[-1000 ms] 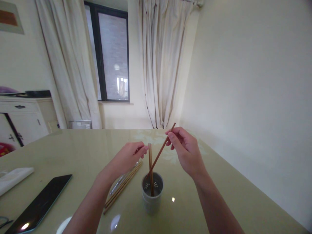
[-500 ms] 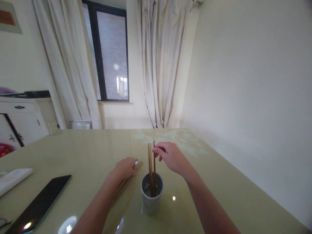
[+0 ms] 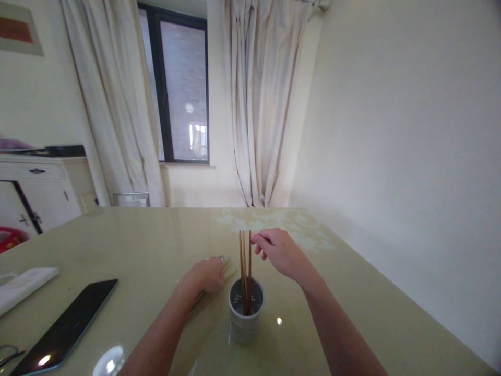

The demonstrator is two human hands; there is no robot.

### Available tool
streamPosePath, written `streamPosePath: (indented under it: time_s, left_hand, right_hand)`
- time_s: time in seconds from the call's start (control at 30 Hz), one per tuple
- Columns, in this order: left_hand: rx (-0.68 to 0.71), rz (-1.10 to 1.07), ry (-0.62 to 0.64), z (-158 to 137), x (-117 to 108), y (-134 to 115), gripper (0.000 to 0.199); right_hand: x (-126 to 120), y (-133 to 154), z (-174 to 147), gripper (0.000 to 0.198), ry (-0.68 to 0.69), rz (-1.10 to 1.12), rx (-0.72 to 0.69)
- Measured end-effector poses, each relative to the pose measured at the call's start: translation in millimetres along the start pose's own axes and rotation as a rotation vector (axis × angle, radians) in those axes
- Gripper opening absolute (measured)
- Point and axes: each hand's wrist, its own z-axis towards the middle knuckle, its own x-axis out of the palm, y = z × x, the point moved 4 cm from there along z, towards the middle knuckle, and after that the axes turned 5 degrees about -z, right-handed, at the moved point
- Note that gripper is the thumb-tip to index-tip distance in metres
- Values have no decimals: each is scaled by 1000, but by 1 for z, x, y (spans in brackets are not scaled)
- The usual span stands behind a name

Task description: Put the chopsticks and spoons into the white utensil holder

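A grey cup (image 3: 245,331) stands on the table with a few brown wooden chopsticks (image 3: 244,271) upright in it. My right hand (image 3: 277,250) is at the upper end of the rightmost chopstick, its curled fingertips just beside the stick and loosely apart. To the left of the cup, my left hand (image 3: 207,274) is closed over a bundle of lighter chopsticks (image 3: 229,275) lying slantwise; their tips fan out past the fingers. The shiny end of a metal spoon (image 3: 222,258) shows by its knuckles. The palm hides most of that bundle.
A black tablet-like slab (image 3: 66,326) and a white object (image 3: 29,284) lie on the left of the glossy table (image 3: 156,235). Something dark and looped (image 3: 10,355), perhaps scissors, is at the lower left edge. A wall (image 3: 410,156) runs along the right.
My right fingertips have drawn slightly right, off the chopstick, which now leans in the cup. Under my left hand, the chopstick tips have spread apart. The view has shifted slightly.
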Motion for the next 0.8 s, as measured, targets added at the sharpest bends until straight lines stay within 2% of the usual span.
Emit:
streamPosePath:
  time_s: [0.1, 0.17, 0.27, 0.33, 0.43, 0.5, 0.6, 0.7, 0.8]
  left_hand:
    - [19, -22, 10, -3, -9, 1, 8]
    - [26, -85, 13, -6, -23, 7, 11]
    - [96, -441, -58, -20, -58, 9, 15]
    - [216, -685, -183, -34, -84, -2, 20]
    - [426, -840, -336, -62, -109, -40, 25]
    - [525, -884, -376, -78, -115, -69, 24]
    - [567, -913, -426, -92, -117, -96, 22]
    - [528, -881, -417, -84, -114, -93, 29]
    - [370, -614, -362, -57, -100, -65, 36]
  right_hand:
    - [-5, -2, 0, 35, -17, 2, 5]
    - [-9, -2, 0, 34, -47, -3, 5]
    - [-16, 6, -2, 31, -161, 40, -17]
    - [-18, 17, -6, 29, -219, 150, -77]
    - [-16, 36, -13, 27, -238, 361, -160]
    - [-15, 45, -18, 26, -251, 476, -179]
    - [-21, 50, -24, 25, -279, 587, -193]
    - [-38, 47, -30, 24, -355, 566, -212]
    - [-56, 39, -33, 25, -409, 450, -184]
